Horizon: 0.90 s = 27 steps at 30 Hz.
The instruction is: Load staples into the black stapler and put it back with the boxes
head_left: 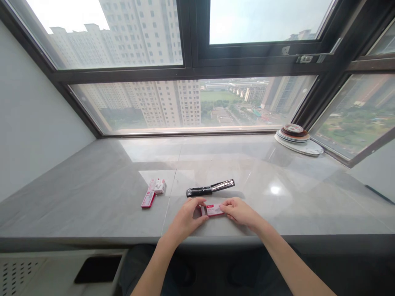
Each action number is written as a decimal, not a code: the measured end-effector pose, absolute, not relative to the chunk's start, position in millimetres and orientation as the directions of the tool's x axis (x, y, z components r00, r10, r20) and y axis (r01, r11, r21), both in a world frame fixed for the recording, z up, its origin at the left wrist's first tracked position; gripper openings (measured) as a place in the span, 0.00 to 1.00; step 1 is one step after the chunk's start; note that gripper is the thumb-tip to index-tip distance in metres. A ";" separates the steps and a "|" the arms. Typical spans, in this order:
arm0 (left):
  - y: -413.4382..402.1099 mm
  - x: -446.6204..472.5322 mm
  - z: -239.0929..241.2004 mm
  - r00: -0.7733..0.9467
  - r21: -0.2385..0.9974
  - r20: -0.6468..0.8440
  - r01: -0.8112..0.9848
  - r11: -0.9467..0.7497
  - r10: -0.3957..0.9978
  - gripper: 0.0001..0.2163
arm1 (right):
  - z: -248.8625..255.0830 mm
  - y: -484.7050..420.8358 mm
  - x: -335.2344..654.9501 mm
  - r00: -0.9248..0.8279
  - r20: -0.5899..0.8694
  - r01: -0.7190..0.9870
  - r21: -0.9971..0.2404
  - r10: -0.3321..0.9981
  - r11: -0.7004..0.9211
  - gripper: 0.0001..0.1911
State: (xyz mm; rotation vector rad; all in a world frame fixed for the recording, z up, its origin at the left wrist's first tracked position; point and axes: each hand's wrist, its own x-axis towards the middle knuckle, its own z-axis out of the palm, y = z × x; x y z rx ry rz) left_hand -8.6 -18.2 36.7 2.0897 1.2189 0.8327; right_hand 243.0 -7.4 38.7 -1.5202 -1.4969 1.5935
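Note:
A small pink-and-white staple box (pixel 214 210) lies flat between my hands near the counter's front edge. My right hand (pixel 239 210) pinches its right end with thumb and fingers. At the other end, my left hand (pixel 189 216) curves thumb and fingers around the box, where a greyish part, apparently the inner tray or staples, shows past the sleeve. Just beyond my hands, a black stapler (pixel 200 191) lies opened out, its metal-lined upper arm (pixel 224 185) swung to the right.
Several small pink-and-white boxes (pixel 148 199) sit together on the left of the grey counter (pixel 101 193). A stack of plates or round mats (pixel 293 133) stands in the back right corner by the window frame (pixel 191 72). Below the counter at left is a dark flat object (pixel 98 269).

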 end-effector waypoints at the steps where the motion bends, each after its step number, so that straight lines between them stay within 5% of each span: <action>1: -18.3 -10.6 36.4 0.379 0.739 0.228 0.532 -0.412 0.897 0.23 | 37.8 -5.6 248.3 -0.262 -0.396 0.353 -0.888 0.880 -0.294 0.21; 5: -21.5 -12.5 34.3 0.362 0.732 0.268 0.526 -0.433 0.893 0.20 | 39.9 -2.0 266.6 -0.196 -0.391 0.495 -0.831 0.899 -0.254 0.19; 8: -22.6 -10.9 32.6 0.357 0.718 0.281 0.538 -0.442 0.891 0.23 | 52.6 -3.7 260.7 -0.133 -0.165 0.644 -0.764 0.977 -0.042 0.14; 11: -22.7 -10.5 32.4 0.354 0.727 0.277 0.531 -0.436 0.893 0.24 | 67.9 -2.8 234.6 -0.262 0.022 0.734 -0.644 0.965 0.214 0.08; 18: -25.7 -11.7 38.1 0.361 0.741 0.267 0.516 -0.430 0.894 0.21 | 76.7 15.0 186.2 -0.515 0.032 0.781 -0.394 0.856 0.485 0.07; 27: -25.2 -12.5 34.8 0.360 0.724 0.285 0.527 -0.446 0.888 0.24 | 54.3 -12.7 245.0 -0.290 0.019 0.602 -0.774 0.957 0.197 0.12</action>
